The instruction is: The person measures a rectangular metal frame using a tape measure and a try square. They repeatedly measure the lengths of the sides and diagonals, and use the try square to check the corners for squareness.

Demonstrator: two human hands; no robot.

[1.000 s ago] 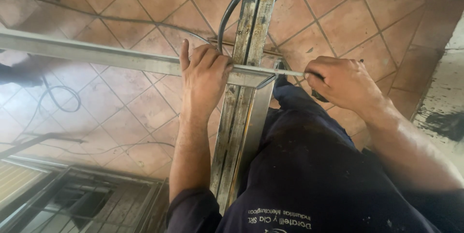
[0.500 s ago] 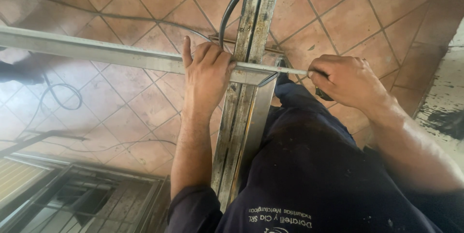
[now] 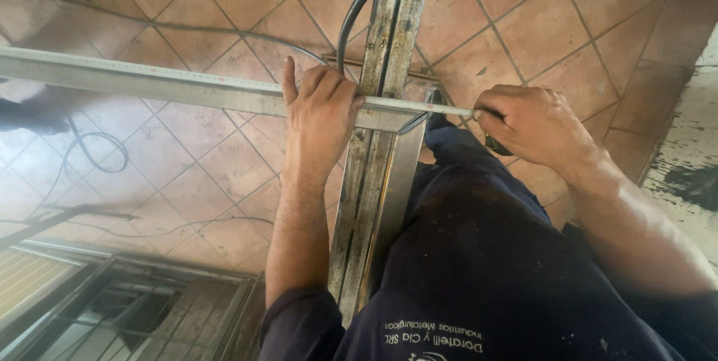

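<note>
Looking down from the head camera, I see my left hand [image 3: 323, 110] pressed flat over a long grey metal bar [image 3: 149, 84], fingers curled over its far edge, right where it crosses a pair of rusty steel rails [image 3: 381, 144] running away from me. The bar lies across the rails, reaching off to the left over the terracotta tile floor [image 3: 224, 166]. My right hand [image 3: 531, 125] is closed in a fist around a thin metal strip [image 3: 449, 110] that continues from the bar's right end; whether it is a tape or a rod I cannot tell. A dark cable [image 3: 351, 17] curves along the rails. My dark trouser leg [image 3: 486, 256] fills the lower right.
</note>
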